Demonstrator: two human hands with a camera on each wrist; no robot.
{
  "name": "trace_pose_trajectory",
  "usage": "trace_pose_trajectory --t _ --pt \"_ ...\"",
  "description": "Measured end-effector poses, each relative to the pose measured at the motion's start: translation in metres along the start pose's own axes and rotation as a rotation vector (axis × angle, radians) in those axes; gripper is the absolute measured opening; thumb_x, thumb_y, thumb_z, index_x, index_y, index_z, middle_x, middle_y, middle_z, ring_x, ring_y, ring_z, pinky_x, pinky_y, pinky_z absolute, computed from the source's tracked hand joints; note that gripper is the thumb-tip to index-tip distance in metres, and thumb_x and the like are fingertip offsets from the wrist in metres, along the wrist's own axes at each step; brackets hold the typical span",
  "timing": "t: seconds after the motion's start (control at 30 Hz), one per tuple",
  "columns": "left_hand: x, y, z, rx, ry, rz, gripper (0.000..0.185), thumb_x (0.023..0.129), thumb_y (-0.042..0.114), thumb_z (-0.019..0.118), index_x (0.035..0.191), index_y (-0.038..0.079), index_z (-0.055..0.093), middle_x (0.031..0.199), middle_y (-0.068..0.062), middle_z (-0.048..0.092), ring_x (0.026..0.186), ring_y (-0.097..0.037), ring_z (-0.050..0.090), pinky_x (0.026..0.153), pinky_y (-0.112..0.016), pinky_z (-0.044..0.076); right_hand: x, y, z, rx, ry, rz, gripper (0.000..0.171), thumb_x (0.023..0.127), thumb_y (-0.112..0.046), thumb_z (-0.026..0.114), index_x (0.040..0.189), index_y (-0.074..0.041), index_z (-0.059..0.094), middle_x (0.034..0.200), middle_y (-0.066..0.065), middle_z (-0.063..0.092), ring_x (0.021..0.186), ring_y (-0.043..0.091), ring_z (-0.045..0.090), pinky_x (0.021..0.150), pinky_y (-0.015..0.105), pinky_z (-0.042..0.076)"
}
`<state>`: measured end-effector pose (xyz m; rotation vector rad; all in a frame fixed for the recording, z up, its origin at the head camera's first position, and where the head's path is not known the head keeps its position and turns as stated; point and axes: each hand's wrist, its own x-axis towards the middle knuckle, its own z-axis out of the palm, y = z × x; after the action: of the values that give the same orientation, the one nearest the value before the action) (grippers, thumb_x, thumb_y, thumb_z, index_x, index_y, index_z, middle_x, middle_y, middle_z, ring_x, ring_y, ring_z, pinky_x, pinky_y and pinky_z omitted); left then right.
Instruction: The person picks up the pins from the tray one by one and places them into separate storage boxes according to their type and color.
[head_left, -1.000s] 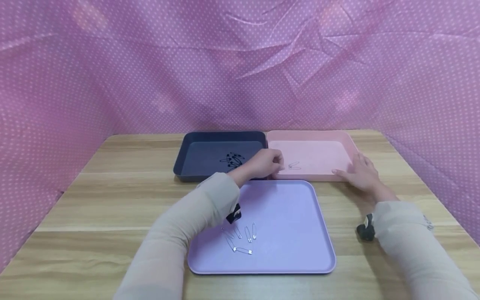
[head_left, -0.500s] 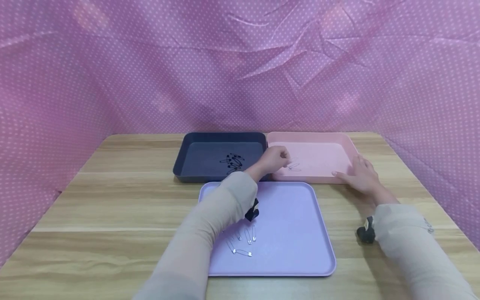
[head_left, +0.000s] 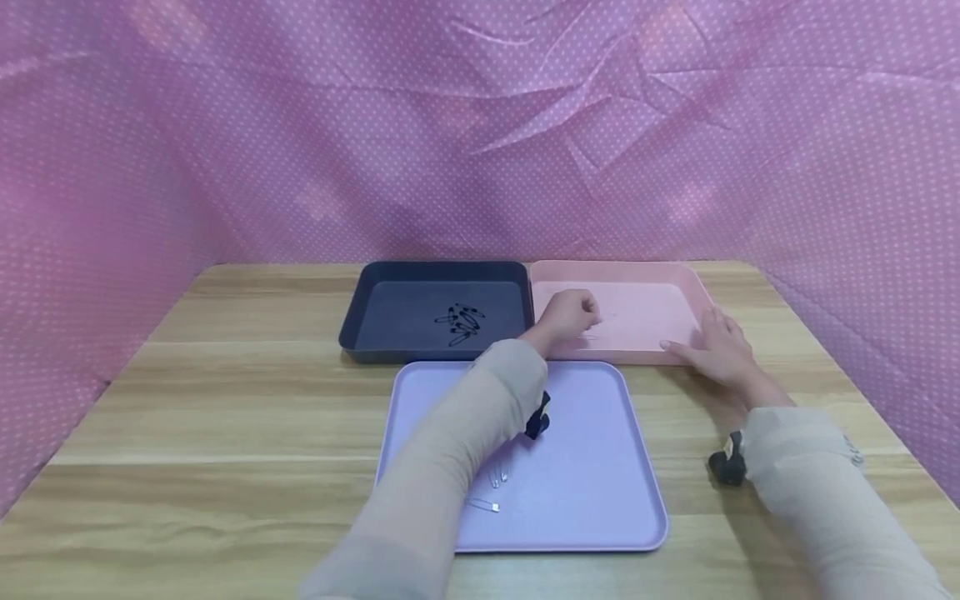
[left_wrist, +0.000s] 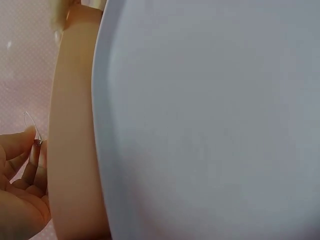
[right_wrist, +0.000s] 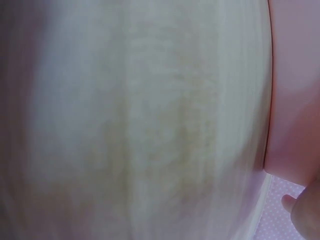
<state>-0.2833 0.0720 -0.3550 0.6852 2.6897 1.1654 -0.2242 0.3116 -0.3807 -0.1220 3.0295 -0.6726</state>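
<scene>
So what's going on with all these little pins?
A person's left hand pinches a pin over the pink tray, and the right hand rests on that tray's edge. Silver pins lie on the purple tray, partly hidden by the left sleeve. Black pins lie in the dark tray.

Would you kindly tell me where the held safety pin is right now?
In the left wrist view, the safety pin is near the left edge, pinched in the left hand over the pink tray, appearing left of its wall.
</scene>
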Motion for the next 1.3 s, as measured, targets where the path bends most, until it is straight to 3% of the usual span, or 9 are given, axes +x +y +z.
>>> trace_pose_trajectory --t 0.13,0.33,0.5,0.63,0.73,0.87,0.97,1.07,1.3 --pt "0.003 0.0 0.006 -0.03 0.001 -0.065 0.011 0.082 0.012 0.059 0.072 0.009 0.055 0.073 0.003 0.055 0.064 -0.007 0.05 0.058 -0.015 0.04 0.001 -0.001 0.0 0.011 -0.007 0.004 0.1 0.081 -0.056 0.043 0.129 0.015 -0.009 0.133 0.035 -0.01 0.119 0.051 -0.005 0.09 0.062 0.0" --pt "0.008 -0.002 0.014 -0.053 0.01 -0.175 0.012 0.082 0.008 0.057 0.072 0.007 0.053 0.069 0.001 0.05 0.05 -0.007 0.044 0.044 -0.016 0.037 0.001 -0.001 0.0 0.011 -0.007 0.009 0.1 0.081 -0.056 0.043 0.128 0.016 -0.009 0.132 0.036 -0.011 0.119 0.051 -0.006 0.09 0.062 -0.001" --pt "0.011 -0.004 0.016 0.077 0.031 -0.171 0.011 0.082 0.008 0.055 0.072 0.008 0.057 0.069 0.003 0.052 0.063 -0.008 0.046 0.057 -0.015 0.037 0.001 -0.002 -0.001 0.002 -0.002 0.01 0.1 0.081 -0.056 0.043 0.128 0.016 -0.009 0.132 0.036 -0.01 0.119 0.051 -0.005 0.09 0.062 -0.001" --pt "0.016 -0.005 0.022 0.17 0.055 -0.181 0.014 0.08 0.004 0.051 0.073 0.009 0.062 0.075 0.0 0.058 0.074 -0.013 0.051 0.069 -0.022 0.041 0.0 -0.003 -0.002 0.003 0.001 0.017 0.101 0.081 -0.056 0.044 0.128 0.016 -0.009 0.132 0.036 -0.01 0.119 0.051 -0.005 0.091 0.061 -0.001" --pt "0.049 -0.04 0.048 0.201 0.12 -0.107 0.017 0.072 0.003 0.052 0.063 0.015 0.061 0.067 0.004 0.056 0.067 -0.011 0.05 0.064 -0.022 0.04 0.0 -0.004 -0.002 0.009 -0.003 0.019 0.101 0.081 -0.056 0.044 0.128 0.015 -0.009 0.132 0.036 -0.01 0.119 0.051 -0.005 0.09 0.062 0.0" --pt "0.067 -0.057 0.058 0.201 0.096 -0.093 0.019 0.07 0.001 0.052 0.059 0.016 0.059 0.063 0.006 0.055 0.066 -0.008 0.05 0.063 -0.018 0.039 0.0 -0.003 0.0 0.011 -0.002 0.02 0.099 0.081 -0.055 0.044 0.129 0.015 -0.008 0.132 0.035 -0.01 0.119 0.051 -0.005 0.09 0.062 0.0" --pt "0.036 -0.023 0.037 0.224 0.06 -0.159 0.019 0.076 0.0 0.05 0.066 0.01 0.062 0.071 0.003 0.059 0.073 -0.011 0.053 0.069 -0.018 0.04 0.0 -0.003 0.0 0.015 -0.001 0.021 0.099 0.081 -0.055 0.044 0.129 0.015 -0.008 0.133 0.035 -0.01 0.12 0.05 -0.005 0.09 0.062 0.0" --pt "0.017 -0.007 0.026 0.252 0.095 -0.137 0.019 0.077 0.001 0.048 0.067 0.007 0.062 0.072 0.0 0.059 0.073 -0.013 0.053 0.065 -0.016 0.038 0.0 -0.003 0.001 0.023 -0.004 0.026 0.1 0.081 -0.056 0.044 0.129 0.015 -0.008 0.133 0.035 -0.01 0.12 0.05 -0.005 0.09 0.062 -0.001" --pt "0.011 -0.004 0.02 0.236 0.068 -0.117 0.016 0.08 0.002 0.048 0.076 0.006 0.063 0.074 0.0 0.058 0.073 -0.012 0.052 0.063 -0.015 0.037 0.0 -0.003 -0.001 0.01 0.0 0.02 0.099 0.081 -0.055 0.044 0.129 0.016 -0.007 0.133 0.036 -0.009 0.119 0.05 -0.004 0.09 0.063 0.001"
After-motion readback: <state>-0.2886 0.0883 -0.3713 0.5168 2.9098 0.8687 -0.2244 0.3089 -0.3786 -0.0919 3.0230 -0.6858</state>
